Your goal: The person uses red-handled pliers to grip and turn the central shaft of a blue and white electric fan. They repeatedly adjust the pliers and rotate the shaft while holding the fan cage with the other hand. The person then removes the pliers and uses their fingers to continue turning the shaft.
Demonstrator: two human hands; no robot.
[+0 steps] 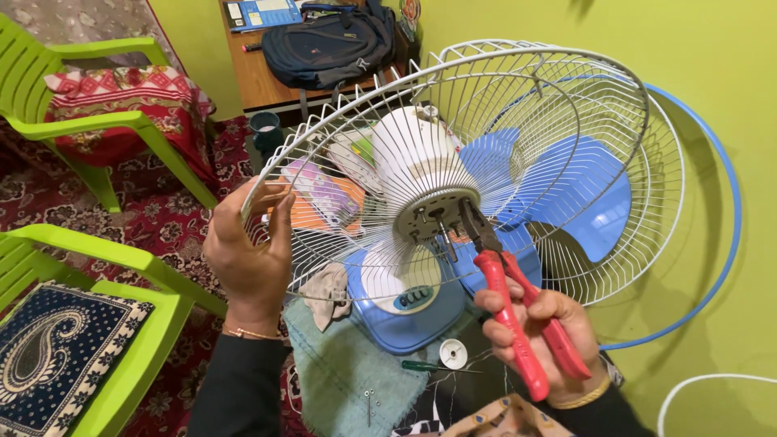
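A white wire fan guard [566, 97] is tilted towards me, with the white motor housing [417, 154] behind its hub. My left hand [247, 251] grips the guard's outer rim at the left. My right hand [538, 332] holds red-handled pliers [510, 299]; their dark jaws reach the metal hub plate [437, 214] in the guard's centre. A blue fan blade [579, 198] and a second white guard with a blue rim [720, 194] stand behind, against the green wall. The fan's blue and white base [405, 303] lies below.
A teal cloth [340, 372] on the floor carries small screws, a green screwdriver [425, 366] and a white round cap [453, 354]. Two green plastic chairs [129, 121] with cushions stand at the left. A dark backpack [328, 40] rests on a wooden table behind. A white cable [704, 384] runs at lower right.
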